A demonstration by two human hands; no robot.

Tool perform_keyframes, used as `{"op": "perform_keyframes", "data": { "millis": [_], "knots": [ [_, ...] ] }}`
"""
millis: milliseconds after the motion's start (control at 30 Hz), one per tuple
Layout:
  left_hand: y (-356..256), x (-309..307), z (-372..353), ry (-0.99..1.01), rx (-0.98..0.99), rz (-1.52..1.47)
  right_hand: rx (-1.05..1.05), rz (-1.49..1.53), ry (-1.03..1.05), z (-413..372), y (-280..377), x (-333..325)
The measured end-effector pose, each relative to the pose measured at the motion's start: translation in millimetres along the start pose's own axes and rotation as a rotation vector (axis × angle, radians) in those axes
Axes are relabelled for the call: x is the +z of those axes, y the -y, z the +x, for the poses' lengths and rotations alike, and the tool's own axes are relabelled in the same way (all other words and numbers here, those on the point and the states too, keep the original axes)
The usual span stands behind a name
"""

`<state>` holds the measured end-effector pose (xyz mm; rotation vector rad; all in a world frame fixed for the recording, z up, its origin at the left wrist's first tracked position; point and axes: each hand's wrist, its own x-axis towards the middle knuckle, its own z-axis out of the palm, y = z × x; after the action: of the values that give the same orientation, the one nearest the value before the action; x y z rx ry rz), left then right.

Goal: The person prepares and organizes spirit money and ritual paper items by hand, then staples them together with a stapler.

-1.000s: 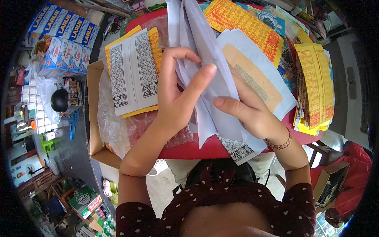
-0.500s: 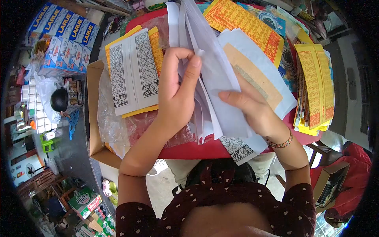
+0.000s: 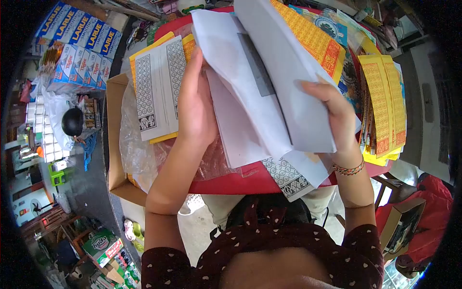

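Near edge of red desk (image 3: pixel 231 185): one patterned sheet (image 3: pixel 291 180) overhangs it. Above the desk, white sheets (image 3: pixel 250 106) are fanned apart, apparently not yet squared. Left hand (image 3: pixel 195 103) is flat with fingers straight, propping their left side. Right hand (image 3: pixel 337 118) is curled, pinching the top sheet's right edge. Yellow stacks (image 3: pixel 382 106), seemingly sorted, crowd the desk's far right, leaving little bare room.
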<state>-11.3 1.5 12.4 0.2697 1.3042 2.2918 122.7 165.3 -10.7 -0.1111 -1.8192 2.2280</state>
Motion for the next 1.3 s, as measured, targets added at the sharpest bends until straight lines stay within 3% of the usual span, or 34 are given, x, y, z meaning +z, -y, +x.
{"op": "perform_keyframes", "data": {
  "millis": [67,100,167,300,333,433,667,833,900,967,1100,1133,1233,1300],
  "knots": [
    [-1.6,-3.6,1.8,0.002,-0.003,-0.043,-0.003,-0.388,-0.119,-1.5,15.6,-3.0],
    [-1.5,-5.2,2.2,0.002,-0.001,-0.044,-0.004,-0.389,-0.117,-1.7,17.5,-6.0],
    [-1.2,-7.7,2.8,-0.085,-0.024,0.009,-0.083,-0.191,-0.269,-0.9,19.5,-13.3],
    [5.6,-20.5,9.9,-0.045,0.022,-0.031,-0.148,0.379,-0.359,5.0,17.3,-47.5],
    [4.7,-21.1,10.7,-0.016,-0.007,-0.037,-0.066,0.456,-0.475,10.8,16.1,-57.9],
    [4.0,-22.0,10.5,0.034,-0.076,-0.046,-0.179,0.28,-0.6,7.6,20.5,-57.1],
    [12.9,-22.5,9.5,0.059,-0.08,0.159,-0.149,0.339,-0.68,5.7,17.0,-65.3],
    [13.7,-17.1,3.0,0.082,-0.043,0.139,-0.159,0.275,-0.591,0.8,23.5,-55.9],
    [15.4,-18.6,4.2,0.093,-0.027,0.1,0.036,0.73,-0.221,4.3,49.5,-32.0],
    [15.2,-17.7,5.0,0.118,-0.046,-0.061,0.024,0.716,-0.256,7.2,49.1,-44.7],
    [8.7,-16.7,3.4,0.109,-0.054,-0.092,-0.084,0.673,-0.326,12.8,51.5,-70.7],
    [6.7,-17.6,3.0,0.133,-0.041,-0.056,-0.093,0.714,-0.234,12.1,54.9,-70.3],
    [1.2,-17.6,2.2,0.171,-0.065,-0.083,-0.08,0.691,-0.211,9.8,57.0,-68.8],
    [1.6,-16.4,3.0,0.182,-0.107,-0.143,-0.078,0.61,-0.312,11.4,51.5,-61.6]
  ]
}}
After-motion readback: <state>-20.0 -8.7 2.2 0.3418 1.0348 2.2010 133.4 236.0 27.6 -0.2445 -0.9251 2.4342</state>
